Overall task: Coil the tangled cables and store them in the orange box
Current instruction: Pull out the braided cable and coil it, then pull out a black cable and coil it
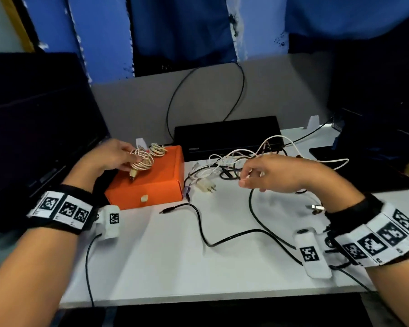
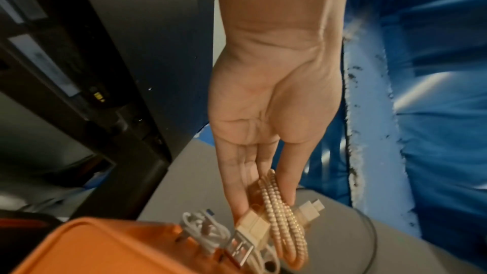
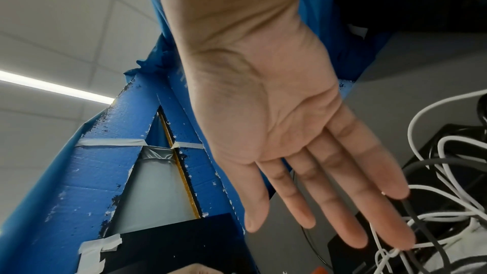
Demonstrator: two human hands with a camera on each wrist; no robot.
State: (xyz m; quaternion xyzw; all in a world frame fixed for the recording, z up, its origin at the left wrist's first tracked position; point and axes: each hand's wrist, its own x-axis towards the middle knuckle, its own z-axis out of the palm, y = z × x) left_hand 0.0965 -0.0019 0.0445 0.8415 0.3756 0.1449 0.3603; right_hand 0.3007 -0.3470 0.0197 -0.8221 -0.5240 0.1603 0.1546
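White and black tangled cables (image 1: 236,161) beside orange box (image 1: 149,182); left hand (image 1: 109,156) pinching braided coil (image 1: 141,160), right hand (image 1: 276,173) fingers loose, empty.

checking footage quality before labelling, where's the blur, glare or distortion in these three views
Head view: wide-angle bending at the edges, table evenly lit, left hand and right hand fairly sharp. Left wrist view: orange box and background smeared, gold cable clearer. Right wrist view: a bright ceiling light strip glares; fingers soft.
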